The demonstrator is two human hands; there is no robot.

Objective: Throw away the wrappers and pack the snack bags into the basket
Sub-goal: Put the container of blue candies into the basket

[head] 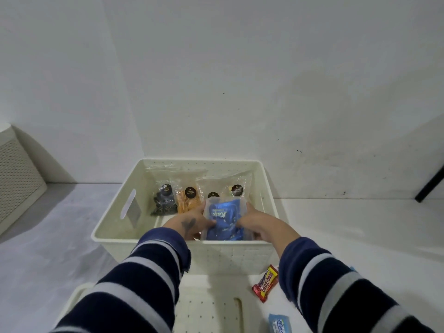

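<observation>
While left hand and right hand grip blue snack bag, bag sits inside basket

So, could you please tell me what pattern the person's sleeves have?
Navy and white stripes on both sleeves, seen in the head view.

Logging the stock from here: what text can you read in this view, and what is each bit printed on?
"Beng-beng": red wrapper on the table.
"Kalp...": partly readable, upside down, on the blue packets in the clear bag held by both hands.
Round black labels on the basket's bags: too small.
Light blue wrapper: too blurred.
</observation>
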